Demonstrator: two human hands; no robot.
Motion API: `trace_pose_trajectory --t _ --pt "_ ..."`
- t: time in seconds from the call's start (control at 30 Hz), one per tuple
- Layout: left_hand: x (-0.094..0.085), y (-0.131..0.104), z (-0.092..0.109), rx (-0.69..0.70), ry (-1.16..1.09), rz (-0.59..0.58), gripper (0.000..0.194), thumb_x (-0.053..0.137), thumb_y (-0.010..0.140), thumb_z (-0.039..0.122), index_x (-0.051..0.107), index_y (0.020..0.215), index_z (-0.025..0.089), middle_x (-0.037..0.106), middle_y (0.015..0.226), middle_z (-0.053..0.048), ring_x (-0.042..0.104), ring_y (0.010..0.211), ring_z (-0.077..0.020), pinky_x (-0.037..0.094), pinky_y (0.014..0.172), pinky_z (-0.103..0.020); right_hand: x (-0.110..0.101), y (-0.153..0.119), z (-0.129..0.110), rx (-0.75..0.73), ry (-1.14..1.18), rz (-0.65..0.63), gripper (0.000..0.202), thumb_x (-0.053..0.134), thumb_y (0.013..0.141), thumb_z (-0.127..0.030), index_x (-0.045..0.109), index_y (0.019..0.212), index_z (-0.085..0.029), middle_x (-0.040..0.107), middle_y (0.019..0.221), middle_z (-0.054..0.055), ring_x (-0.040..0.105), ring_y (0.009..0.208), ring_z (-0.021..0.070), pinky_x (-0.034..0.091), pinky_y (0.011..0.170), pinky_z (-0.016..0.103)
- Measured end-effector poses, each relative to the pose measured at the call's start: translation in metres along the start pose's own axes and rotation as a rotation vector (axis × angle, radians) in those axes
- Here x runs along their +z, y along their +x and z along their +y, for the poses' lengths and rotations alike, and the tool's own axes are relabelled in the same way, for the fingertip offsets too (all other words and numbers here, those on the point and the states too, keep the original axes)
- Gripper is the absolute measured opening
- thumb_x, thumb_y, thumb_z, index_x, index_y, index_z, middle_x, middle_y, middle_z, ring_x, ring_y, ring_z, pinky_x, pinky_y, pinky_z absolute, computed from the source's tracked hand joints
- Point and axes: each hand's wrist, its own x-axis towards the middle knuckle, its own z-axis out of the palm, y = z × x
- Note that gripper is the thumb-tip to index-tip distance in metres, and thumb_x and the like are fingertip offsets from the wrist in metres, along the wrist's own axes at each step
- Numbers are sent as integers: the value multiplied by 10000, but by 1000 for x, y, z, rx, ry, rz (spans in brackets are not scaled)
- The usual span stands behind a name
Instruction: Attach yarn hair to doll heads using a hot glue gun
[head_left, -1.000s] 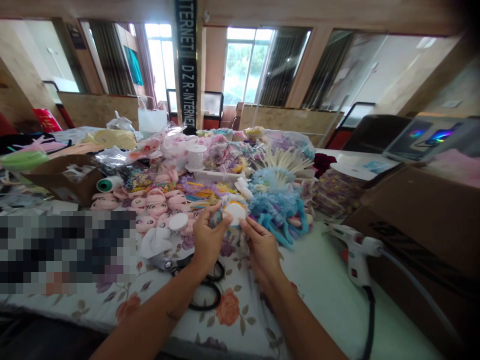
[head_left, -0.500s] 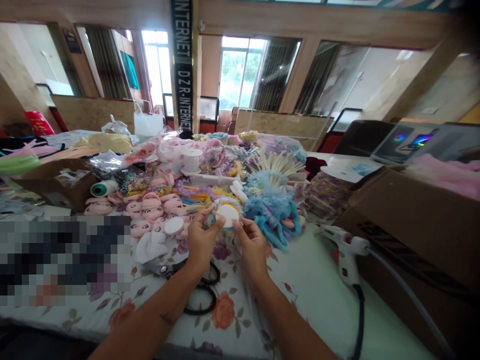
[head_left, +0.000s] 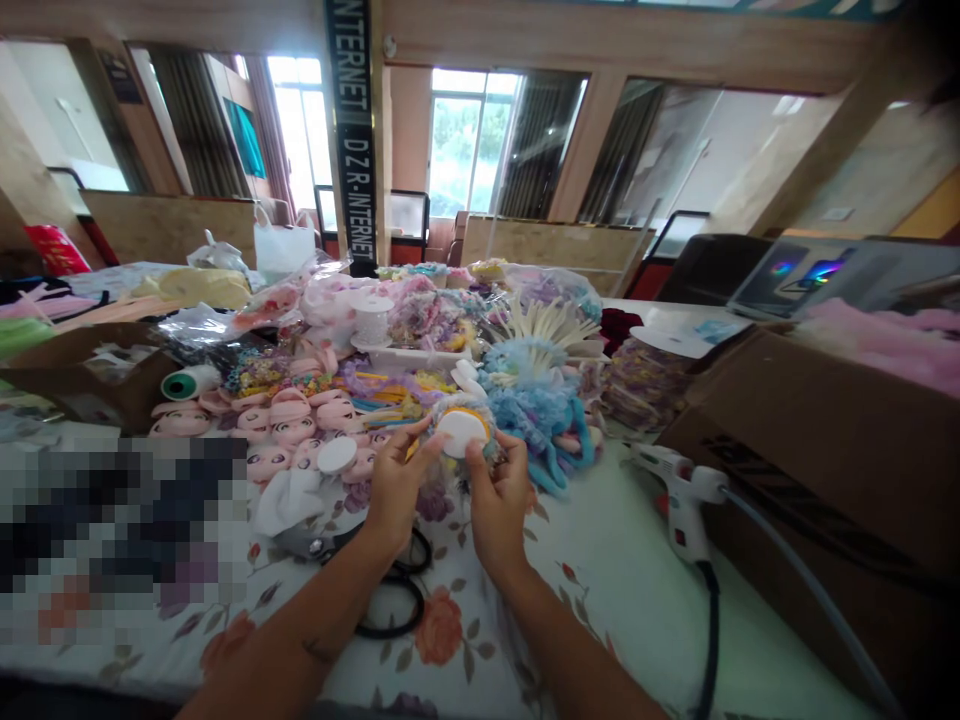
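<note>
Both hands hold a small round fluffy piece (head_left: 487, 408) with a white disc (head_left: 461, 434) on its face, above the floral tablecloth. My left hand (head_left: 401, 480) grips its left edge between thumb and fingers. On the other side, my right hand (head_left: 501, 497) pinches the right edge, with the thumb at the disc's lower rim. Black-handled scissors (head_left: 391, 605) lie under my left wrist, partly hidden by it. A second white disc (head_left: 337, 456) rests left of my left hand, near pink doll faces (head_left: 291, 422). Blue fluffy strands (head_left: 525, 400) lie just behind my right hand.
A white glue gun (head_left: 686, 505) with its cord lies at the right, beside a large cardboard box (head_left: 817, 470). Farther back are a spool of white trim (head_left: 372, 322) and heaped yarn. An open brown box (head_left: 127, 385) stands at the left.
The view has shifted slightly, so the table's items appear farther left. My right thumb has moved onto the disc's lower edge, and the disc is still held in both hands.
</note>
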Motion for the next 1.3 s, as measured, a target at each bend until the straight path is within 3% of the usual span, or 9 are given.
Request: trace_pose_trajectory --t 0.13,0.3,0.53,0.67,0.8,0.93,1.1,1.3 --pt "-8 9 2 93 115 51 206 713 715 354 741 836 190 663 1057 -44 576 1043 -183 425 915 -272 -3 2 1 -42 -76 6 297 561 860 -390 509 1063 -180 499 701 -40 491 614 130 406 536 238" --pt "-15 16 14 72 219 36 214 721 679 368 722 737 163 661 811 -21 585 777 -145 451 720 -238 -6 -1 1 -214 -225 -63 274 551 872 -333 534 1095 -174 607 783 11 574 683 171 480 605 292" --pt "-18 17 18 65 294 -25 246 703 686 378 701 768 145 672 722 -21 606 690 -147 483 677 -253 -8 -1 4 -452 -324 -55 254 526 895 -262 548 1129 -165 692 1046 121 664 934 239 544 774 372" --pt "-20 17 17 140 369 4 262 665 719 341 705 918 174 706 822 -29 646 771 -177 505 728 -282 -7 -1 6 -532 -351 -70 254 510 908 -226 549 1155 -181 696 1061 119 661 995 245 551 820 386" --pt "-17 10 21 166 493 -63 329 567 812 357 670 1079 196 704 953 -48 642 881 -197 497 790 -303 -7 2 9 -647 -380 -78 280 508 905 -174 533 1184 -176 687 1071 129 654 1021 241 556 843 389" --pt "-11 5 24 78 389 -119 375 612 784 410 604 1098 205 664 921 -26 634 837 -175 500 763 -283 -8 5 10 -785 -462 -128 313 498 896 -124 524 1208 -142 669 1082 173 639 1044 255 554 861 413" --pt "-8 5 23 -32 170 -108 269 603 789 442 553 919 212 601 768 37 598 718 -113 486 703 -226 -5 6 11 -884 -552 -159 389 445 899 -75 492 1280 -134 646 1107 202 620 1073 264 565 844 419" --pt "-7 5 20 -67 76 -52 266 631 760 441 539 798 195 574 705 47 576 653 -101 479 642 -212 -3 3 15 -906 -630 -200 434 395 902 -81 472 1323 -155 634 1152 191 607 1087 282 556 854 441"
